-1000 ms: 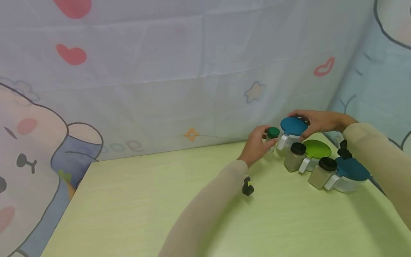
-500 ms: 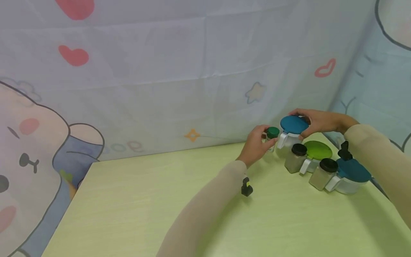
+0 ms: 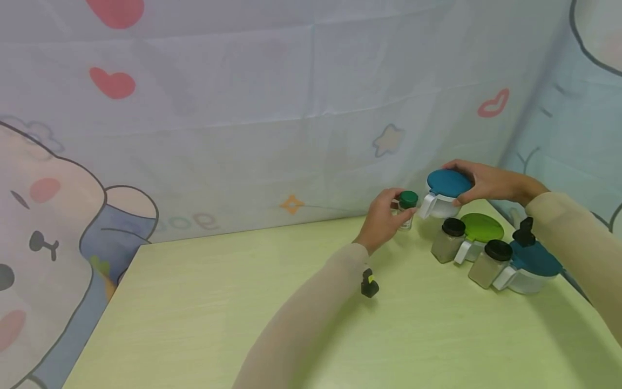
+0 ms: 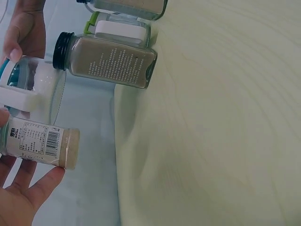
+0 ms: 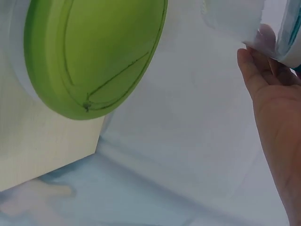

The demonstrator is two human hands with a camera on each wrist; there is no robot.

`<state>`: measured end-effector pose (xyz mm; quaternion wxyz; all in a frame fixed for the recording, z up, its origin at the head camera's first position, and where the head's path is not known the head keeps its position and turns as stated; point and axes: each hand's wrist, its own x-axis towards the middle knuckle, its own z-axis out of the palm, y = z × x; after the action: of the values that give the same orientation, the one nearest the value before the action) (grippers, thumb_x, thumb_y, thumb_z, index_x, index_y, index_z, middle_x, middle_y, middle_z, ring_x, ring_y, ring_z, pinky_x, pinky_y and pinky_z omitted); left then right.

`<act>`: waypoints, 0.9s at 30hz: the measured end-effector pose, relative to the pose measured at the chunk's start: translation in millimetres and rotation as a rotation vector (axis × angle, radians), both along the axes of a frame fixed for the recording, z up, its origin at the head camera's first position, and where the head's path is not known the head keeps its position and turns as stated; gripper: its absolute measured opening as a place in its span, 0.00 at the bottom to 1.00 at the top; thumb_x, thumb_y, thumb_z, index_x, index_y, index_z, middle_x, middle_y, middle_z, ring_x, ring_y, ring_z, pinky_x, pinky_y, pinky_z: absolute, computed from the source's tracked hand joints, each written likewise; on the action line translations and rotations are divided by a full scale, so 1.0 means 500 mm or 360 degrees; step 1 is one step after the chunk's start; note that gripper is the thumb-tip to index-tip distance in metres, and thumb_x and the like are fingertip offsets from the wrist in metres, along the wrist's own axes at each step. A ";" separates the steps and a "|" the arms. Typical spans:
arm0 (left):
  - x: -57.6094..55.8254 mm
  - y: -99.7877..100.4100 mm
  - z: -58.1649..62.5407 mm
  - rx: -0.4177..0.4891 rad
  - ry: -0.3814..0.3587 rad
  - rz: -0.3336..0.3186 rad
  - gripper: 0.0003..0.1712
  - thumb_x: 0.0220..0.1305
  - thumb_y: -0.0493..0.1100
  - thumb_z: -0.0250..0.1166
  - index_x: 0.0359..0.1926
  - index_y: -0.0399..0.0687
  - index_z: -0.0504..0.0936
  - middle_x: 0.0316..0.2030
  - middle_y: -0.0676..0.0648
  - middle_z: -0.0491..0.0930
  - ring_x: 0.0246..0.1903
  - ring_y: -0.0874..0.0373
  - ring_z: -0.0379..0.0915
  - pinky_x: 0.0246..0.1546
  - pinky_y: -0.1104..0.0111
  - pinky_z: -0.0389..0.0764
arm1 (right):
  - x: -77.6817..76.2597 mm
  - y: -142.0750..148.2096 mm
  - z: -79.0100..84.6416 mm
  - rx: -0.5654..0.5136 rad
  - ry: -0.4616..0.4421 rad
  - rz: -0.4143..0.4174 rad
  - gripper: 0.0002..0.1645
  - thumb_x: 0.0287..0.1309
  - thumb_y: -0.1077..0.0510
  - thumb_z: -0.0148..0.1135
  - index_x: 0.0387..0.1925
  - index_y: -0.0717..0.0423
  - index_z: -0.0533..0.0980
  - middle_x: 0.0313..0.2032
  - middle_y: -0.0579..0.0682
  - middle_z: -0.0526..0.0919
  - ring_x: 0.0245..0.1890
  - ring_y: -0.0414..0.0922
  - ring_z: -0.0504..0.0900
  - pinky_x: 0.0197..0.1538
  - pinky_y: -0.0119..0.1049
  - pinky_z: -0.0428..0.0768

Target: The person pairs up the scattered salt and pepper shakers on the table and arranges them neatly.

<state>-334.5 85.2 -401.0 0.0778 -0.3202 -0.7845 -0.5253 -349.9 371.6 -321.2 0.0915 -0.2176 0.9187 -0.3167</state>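
My left hand [image 3: 381, 220] holds a small spice jar with a green cap [image 3: 408, 199]; in the left wrist view its label and barcode [image 4: 35, 141] show, with pale powder at the base. My right hand [image 3: 491, 182] grips a clear seasoning pot [image 3: 444, 208] by its sides, fingers behind the blue lid [image 3: 449, 183] and thumb in front. The pot's white handle [image 3: 427, 206] points toward the left hand. In the right wrist view, the right hand [image 5: 277, 113] has its fingertips against the pot's clear wall [image 5: 235, 19].
Just in front stand a black-capped jar of powder [image 3: 446, 244], a green-lidded pot [image 3: 481, 227], a second black-capped jar [image 3: 488, 267] and another blue-lidded pot [image 3: 534, 262]. The table [image 3: 218, 302] meets a printed cloth [image 3: 243, 135] at the back; more cloth hangs on the right.
The right hand has raised the blue-lidded pot and shifted it slightly right. With the green-capped jar, the left hand has moved a little left. The other containers stay put.
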 end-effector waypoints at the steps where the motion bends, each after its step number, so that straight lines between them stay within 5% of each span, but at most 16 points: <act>1: 0.000 -0.001 -0.001 0.0004 0.0006 -0.0002 0.23 0.70 0.43 0.68 0.62 0.42 0.76 0.54 0.47 0.77 0.49 0.61 0.75 0.50 0.77 0.78 | 0.001 0.000 0.000 -0.0007 0.0002 -0.0009 0.50 0.58 0.55 0.73 0.74 0.56 0.55 0.70 0.62 0.64 0.66 0.61 0.68 0.64 0.64 0.71; 5: 0.001 -0.004 -0.002 0.0017 0.0034 -0.0012 0.23 0.69 0.42 0.68 0.62 0.41 0.75 0.54 0.46 0.77 0.49 0.61 0.75 0.52 0.71 0.81 | 0.008 0.000 0.001 -0.0024 0.0006 -0.0042 0.49 0.59 0.55 0.72 0.75 0.56 0.55 0.70 0.63 0.64 0.66 0.62 0.68 0.64 0.63 0.72; 13: 0.006 -0.012 0.006 0.0047 0.0086 -0.0048 0.22 0.69 0.42 0.68 0.61 0.40 0.76 0.53 0.45 0.77 0.49 0.60 0.75 0.54 0.67 0.82 | 0.016 0.001 0.004 -0.0059 0.0020 -0.0075 0.49 0.61 0.55 0.71 0.76 0.53 0.55 0.70 0.61 0.65 0.64 0.57 0.69 0.51 0.27 0.76; 22: 0.008 -0.018 0.008 0.0060 0.0076 -0.0096 0.24 0.68 0.44 0.69 0.62 0.43 0.75 0.54 0.48 0.77 0.50 0.61 0.75 0.52 0.75 0.79 | 0.032 -0.004 0.004 -0.0197 0.0016 -0.0040 0.47 0.63 0.59 0.69 0.77 0.51 0.56 0.70 0.57 0.65 0.56 0.34 0.73 0.50 0.27 0.80; 27: 0.010 -0.023 0.013 0.0082 0.0056 -0.0142 0.24 0.68 0.44 0.69 0.62 0.45 0.76 0.55 0.49 0.77 0.50 0.62 0.76 0.53 0.71 0.80 | 0.036 -0.001 0.001 -0.0249 0.0003 -0.0047 0.46 0.63 0.61 0.69 0.76 0.52 0.56 0.68 0.57 0.65 0.55 0.33 0.74 0.50 0.28 0.80</act>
<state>-329.4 73.7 -394.5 0.0763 -0.3621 -0.7542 -0.5424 -332.1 370.9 -320.6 0.0688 -0.2108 0.8943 -0.3886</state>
